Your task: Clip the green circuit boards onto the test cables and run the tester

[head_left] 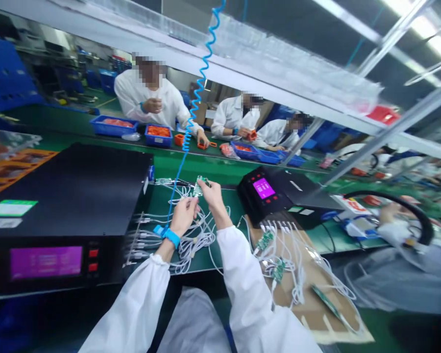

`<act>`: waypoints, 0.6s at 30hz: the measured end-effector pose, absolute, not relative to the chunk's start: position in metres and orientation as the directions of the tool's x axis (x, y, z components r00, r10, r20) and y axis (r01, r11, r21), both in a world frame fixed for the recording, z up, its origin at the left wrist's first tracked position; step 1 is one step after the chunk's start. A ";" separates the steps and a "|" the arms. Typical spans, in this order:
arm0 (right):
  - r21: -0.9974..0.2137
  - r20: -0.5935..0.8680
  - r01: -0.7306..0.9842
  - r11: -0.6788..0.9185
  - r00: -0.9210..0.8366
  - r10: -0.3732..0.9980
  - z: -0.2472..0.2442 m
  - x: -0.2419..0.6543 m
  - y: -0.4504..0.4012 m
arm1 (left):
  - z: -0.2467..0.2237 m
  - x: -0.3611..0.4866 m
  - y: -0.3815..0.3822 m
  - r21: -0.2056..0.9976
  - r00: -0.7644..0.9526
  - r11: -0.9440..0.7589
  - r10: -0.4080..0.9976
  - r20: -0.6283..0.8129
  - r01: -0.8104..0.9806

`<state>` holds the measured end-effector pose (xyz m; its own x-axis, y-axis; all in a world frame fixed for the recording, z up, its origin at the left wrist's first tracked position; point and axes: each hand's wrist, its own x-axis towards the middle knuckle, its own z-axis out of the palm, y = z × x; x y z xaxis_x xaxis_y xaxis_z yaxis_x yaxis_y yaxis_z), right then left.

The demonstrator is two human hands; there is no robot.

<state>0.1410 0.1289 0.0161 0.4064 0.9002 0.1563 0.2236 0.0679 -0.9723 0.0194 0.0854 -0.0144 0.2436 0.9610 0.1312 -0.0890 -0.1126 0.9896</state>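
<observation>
A small green circuit board is pinched between the thumb and fingers of my right hand, above a tangle of white cables. Just below the board, my left hand has its fingers closed on what looks like the plug end of a white cable; the fingers partly cover it. My left wrist wears a blue strap joined to a coiled blue cord. Another board lies beyond my left hand, beside a large black box.
A black box with a lit purple screen stands at left, a second black tester at right. Cabled boards lie on brown cardboard. Across the bench, co-workers in white handle orange parts near blue bins. A metal post slants at right.
</observation>
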 end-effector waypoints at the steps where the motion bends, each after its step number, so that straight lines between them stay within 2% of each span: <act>1: -0.981 0.127 0.189 0.049 0.428 0.895 0.012 0.138 0.133 | -0.014 0.019 0.089 0.991 0.232 -0.109 0.965 0.123 -0.074; 5: -0.988 0.125 0.142 0.061 0.498 0.858 0.002 0.129 0.157 | -0.009 0.021 0.094 0.993 0.173 -0.114 0.978 0.117 -0.027; 10: -0.992 -0.030 -0.106 0.069 0.725 0.689 0.001 0.150 0.198 | -0.013 0.020 0.081 0.997 0.248 -0.075 0.966 0.078 -0.024; 14: -0.989 -0.032 -0.123 0.077 0.701 0.713 0.000 0.168 0.216 | -0.021 0.014 0.080 0.980 0.070 0.006 0.998 0.008 -0.201; 18: -0.989 -0.015 -0.125 0.079 0.617 0.787 -0.006 0.168 0.228 | -0.021 0.010 0.086 0.966 -0.082 0.052 0.994 -0.075 -0.255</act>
<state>0.1677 0.2283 -0.0058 0.6166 0.7871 -0.0155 -0.1255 0.0789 -0.9890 0.0097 0.0860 -0.0206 -0.0822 0.9938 -0.0747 -0.2547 0.0516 0.9656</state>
